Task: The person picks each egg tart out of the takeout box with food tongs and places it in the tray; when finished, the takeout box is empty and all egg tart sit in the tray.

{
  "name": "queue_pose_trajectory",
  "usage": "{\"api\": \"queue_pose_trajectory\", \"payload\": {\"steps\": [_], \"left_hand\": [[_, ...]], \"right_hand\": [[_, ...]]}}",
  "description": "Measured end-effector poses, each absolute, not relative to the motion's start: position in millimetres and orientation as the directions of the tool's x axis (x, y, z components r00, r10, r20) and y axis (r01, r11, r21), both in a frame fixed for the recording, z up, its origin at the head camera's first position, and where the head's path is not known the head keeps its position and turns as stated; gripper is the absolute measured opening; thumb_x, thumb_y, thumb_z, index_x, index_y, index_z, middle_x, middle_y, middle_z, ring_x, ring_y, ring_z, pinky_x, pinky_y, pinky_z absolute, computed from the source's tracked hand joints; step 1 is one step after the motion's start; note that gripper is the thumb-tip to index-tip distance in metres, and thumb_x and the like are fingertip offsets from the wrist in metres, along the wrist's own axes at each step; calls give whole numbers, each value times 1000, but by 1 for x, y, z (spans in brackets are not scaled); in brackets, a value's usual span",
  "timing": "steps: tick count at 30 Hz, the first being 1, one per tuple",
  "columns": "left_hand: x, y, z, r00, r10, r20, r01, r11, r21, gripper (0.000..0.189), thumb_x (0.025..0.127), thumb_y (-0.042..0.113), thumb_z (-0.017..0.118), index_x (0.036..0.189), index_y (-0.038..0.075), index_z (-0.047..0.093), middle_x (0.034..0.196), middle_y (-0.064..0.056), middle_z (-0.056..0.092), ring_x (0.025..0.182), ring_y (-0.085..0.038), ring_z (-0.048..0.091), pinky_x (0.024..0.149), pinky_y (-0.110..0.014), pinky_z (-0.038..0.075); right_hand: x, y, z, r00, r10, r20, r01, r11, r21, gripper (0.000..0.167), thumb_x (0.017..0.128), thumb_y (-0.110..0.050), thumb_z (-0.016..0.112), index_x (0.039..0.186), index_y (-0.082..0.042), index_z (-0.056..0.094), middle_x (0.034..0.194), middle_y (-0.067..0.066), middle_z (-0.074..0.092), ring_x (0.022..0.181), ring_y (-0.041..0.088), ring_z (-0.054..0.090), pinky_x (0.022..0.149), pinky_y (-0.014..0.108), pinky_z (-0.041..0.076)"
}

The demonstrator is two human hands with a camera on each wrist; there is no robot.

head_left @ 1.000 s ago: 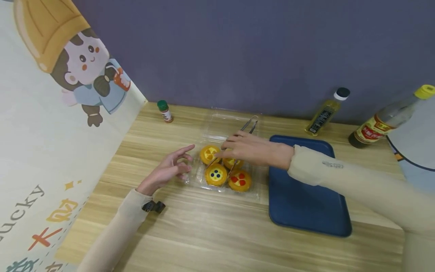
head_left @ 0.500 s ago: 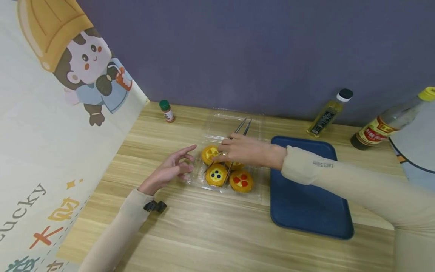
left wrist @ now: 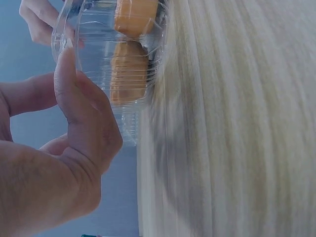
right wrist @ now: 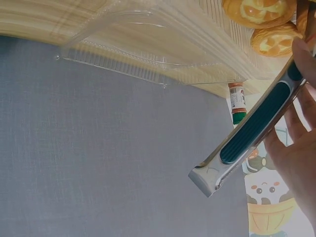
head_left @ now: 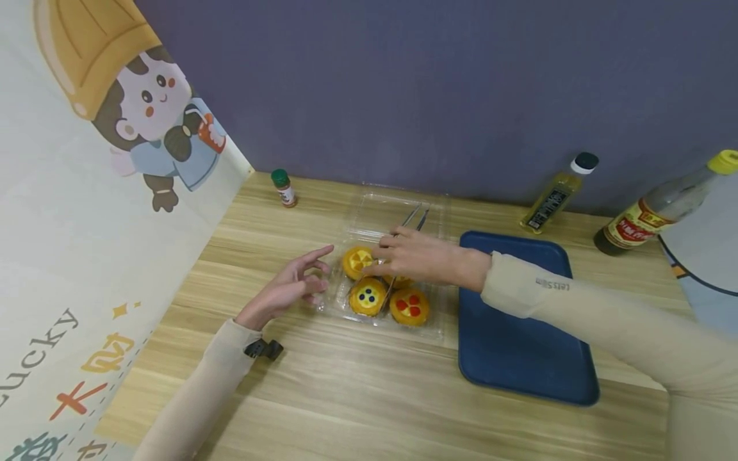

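Observation:
My right hand [head_left: 415,256] grips metal tongs [right wrist: 256,123] with teal grip panels. Their lower ends reach down beside an egg tart with blue dots [head_left: 368,296]. That tart sits in an opened clear plastic container [head_left: 340,314], with a tart bearing red pieces [head_left: 409,306] and a tart with yellow wedges [head_left: 359,261]. A fourth tart [right wrist: 274,42] is partly hidden under my right hand in the head view. My left hand [head_left: 291,285] is at the container's left rim; in the left wrist view its thumb tip [left wrist: 67,49] pinches the rim corner.
A blue tray [head_left: 524,358] lies right of the container. Behind it stand an oil bottle [head_left: 550,198] and a dark sauce bottle [head_left: 634,224]. A green-capped shaker [head_left: 284,190] stands at the back left. The container's raised lid [head_left: 375,211] is near the wall [head_left: 375,96].
The tongs have tilted and their handle ends have drawn closer together, around the blue-dotted tart. My right hand has shifted slightly. The left hand stays at the container rim.

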State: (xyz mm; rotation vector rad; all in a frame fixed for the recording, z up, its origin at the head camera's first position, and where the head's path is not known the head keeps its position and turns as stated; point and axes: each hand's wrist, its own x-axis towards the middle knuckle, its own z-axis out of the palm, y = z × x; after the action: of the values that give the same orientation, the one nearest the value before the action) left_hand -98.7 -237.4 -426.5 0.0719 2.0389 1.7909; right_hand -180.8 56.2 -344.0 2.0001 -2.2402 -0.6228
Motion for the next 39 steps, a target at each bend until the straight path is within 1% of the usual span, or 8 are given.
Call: {"api": "queue_pose_trajectory", "payload": {"steps": [7, 16, 24, 28, 30, 34, 37, 39], "left_hand": [[-99, -237, -426, -909, 314, -273, -226, 178, 958, 81, 96, -5, 57, 167, 17, 25, 142, -26, 41, 87, -18, 60, 63, -21, 61], [-99, -237, -426, -910, 314, -271, -224, 177, 958, 81, 96, -5, 57, 167, 16, 24, 141, -26, 42, 87, -18, 60, 63, -22, 62], [-100, -237, -427, -909, 321, -265, -220, 171, 960, 83, 94, -7, 56, 167, 13, 23, 138, -24, 43, 86, -17, 60, 63, -22, 62], [-101, -237, -427, -911, 319, -261, -216, 170, 962, 82, 94, -7, 56, 167, 14, 25, 136, -23, 44, 85, -17, 60, 62, -23, 62], [-101, -237, -427, -911, 318, -263, -216, 175, 961, 82, 94, -7, 56, 167, 16, 25, 137, -23, 44, 85, -17, 60, 63, -23, 62], [-101, -237, -426, -910, 319, -263, -211, 188, 959, 82, 94, -6, 56, 167, 16, 25, 139, -25, 43, 86, -18, 60, 63, -25, 63], [-100, -237, -426, -911, 317, -264, -209, 196, 958, 81, 95, -6, 56, 167, 15, 25, 140, -27, 42, 86, -18, 60, 64, -25, 63], [-100, -238, -426, -911, 316, -263, -208, 196, 958, 81, 95, -6, 56, 167, 15, 24, 141, -28, 42, 86, -18, 60, 64, -25, 63]], "right_hand": [[-177, 59, -344, -162, -967, -197, -932, 84, 353, 76, 94, -5, 74, 157, -33, 45, 147, 2, 61, 133, 26, 58, 117, 52, 49], [-174, 62, -344, -161, -971, -176, -916, 81, 392, 73, 94, -7, 75, 157, -32, 46, 136, 3, 65, 129, 24, 60, 116, 52, 50], [-175, 65, -342, -166, -974, -156, -928, 101, 358, 74, 92, -5, 77, 155, -30, 49, 141, 2, 64, 133, 25, 59, 117, 55, 49], [-176, 68, -339, -174, -976, -131, -920, 114, 374, 71, 91, -7, 77, 153, -30, 51, 143, 1, 63, 132, 24, 60, 118, 53, 49], [-175, 71, -338, -178, -978, -111, -916, 123, 381, 70, 91, -7, 77, 153, -30, 51, 142, 1, 64, 132, 24, 60, 117, 52, 50], [-173, 80, -337, -185, -981, -67, -914, 146, 379, 71, 92, -3, 75, 153, -30, 51, 139, 2, 64, 129, 24, 61, 111, 49, 53], [-171, 87, -335, -205, -977, -49, -913, 173, 370, 72, 92, -2, 75, 154, -29, 50, 140, 3, 63, 128, 25, 61, 108, 49, 55], [-170, 91, -333, -227, -973, -46, -910, 195, 366, 75, 91, -1, 76, 155, -29, 48, 142, 3, 63, 128, 25, 61, 108, 50, 55]]}}
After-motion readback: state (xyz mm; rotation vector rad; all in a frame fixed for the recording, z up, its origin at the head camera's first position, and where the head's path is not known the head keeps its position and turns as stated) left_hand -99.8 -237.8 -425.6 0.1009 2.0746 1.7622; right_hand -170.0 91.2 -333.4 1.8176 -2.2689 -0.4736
